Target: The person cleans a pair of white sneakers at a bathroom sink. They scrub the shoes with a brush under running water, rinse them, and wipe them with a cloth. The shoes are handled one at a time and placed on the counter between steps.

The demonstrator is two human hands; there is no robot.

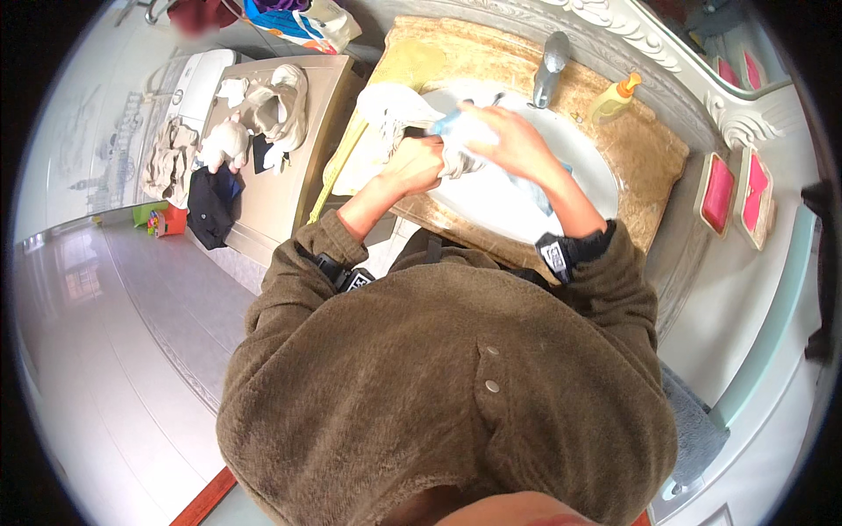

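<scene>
My left hand (419,162) is closed on a white fabric item (393,106) with grey folds, which hangs over the left rim of the oval white sink (595,187). My right hand (510,138) grips a pale blue-and-white cloth (449,123) against that item, above the basin. Motion blur and the fingers hide part of the cloth. Lower in the sink lies a light blue thing (536,196), partly behind my right forearm. A yellow cloth (346,167) drapes off the counter's left edge, beside my left wrist.
A grey faucet (551,69) and a yellow pump bottle (615,98) stand on the brown marble counter (648,154). At left, a beige lid (263,210) bears a white plush toy (225,143), dark clothing (212,205) and light garments. Pink soap dishes (718,194) hang at right.
</scene>
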